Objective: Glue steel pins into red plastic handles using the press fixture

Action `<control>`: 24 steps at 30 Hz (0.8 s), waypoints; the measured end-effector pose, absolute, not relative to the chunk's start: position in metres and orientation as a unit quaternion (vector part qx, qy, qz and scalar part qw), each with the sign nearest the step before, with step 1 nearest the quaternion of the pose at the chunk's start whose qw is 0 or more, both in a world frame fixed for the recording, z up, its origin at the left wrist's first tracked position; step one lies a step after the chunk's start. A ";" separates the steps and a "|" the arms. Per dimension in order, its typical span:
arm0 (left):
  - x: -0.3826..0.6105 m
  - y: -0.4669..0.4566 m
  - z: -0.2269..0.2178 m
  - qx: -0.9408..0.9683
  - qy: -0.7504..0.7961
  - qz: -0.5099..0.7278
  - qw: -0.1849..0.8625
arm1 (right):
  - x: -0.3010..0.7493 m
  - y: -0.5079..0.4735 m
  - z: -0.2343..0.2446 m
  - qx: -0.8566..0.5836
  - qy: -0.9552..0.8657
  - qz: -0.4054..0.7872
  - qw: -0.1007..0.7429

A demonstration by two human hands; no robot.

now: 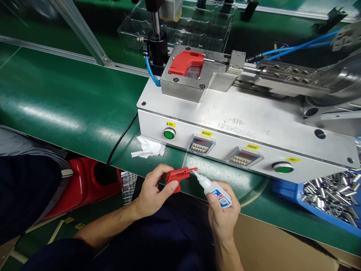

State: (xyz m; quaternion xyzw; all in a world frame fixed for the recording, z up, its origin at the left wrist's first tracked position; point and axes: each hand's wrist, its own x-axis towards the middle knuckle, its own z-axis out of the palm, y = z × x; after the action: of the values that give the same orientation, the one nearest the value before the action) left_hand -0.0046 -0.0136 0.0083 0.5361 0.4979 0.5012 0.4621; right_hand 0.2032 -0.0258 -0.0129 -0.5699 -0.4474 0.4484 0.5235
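My left hand [156, 192] grips a red plastic gun-shaped part [177, 176] by its body, its thin barrel pointing right. In my right hand [224, 210] is a small white glue bottle [218, 192] with a blue label, tilted so its nozzle points up and left. The nozzle tip is at the end of the red barrel; whether they touch I cannot tell. Beyond my hands, another red part [186, 63] sits in the recess of a metal fixture block [180, 88], with a metal rod meeting its right end.
The white machine base [248, 128] has green buttons [169, 133] and counters along its front. A crumpled white tissue [149, 146] lies on the green table [70, 109]. At right stands a blue bin [290, 194] of metal tubes [332, 195]. A red stool [79, 184] and a person's dark clothing are at left.
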 end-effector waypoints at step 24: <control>-0.006 -0.015 0.005 0.547 0.494 0.520 0.432 | 0.198 -0.026 -0.011 -0.578 -0.416 0.444 0.544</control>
State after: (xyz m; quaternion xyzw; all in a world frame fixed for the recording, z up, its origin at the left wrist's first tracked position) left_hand -0.0059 -0.0152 0.0055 0.5472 0.4938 0.5201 0.4316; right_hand 0.1983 -0.0264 -0.0113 -0.5779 -0.4160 0.4442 0.5437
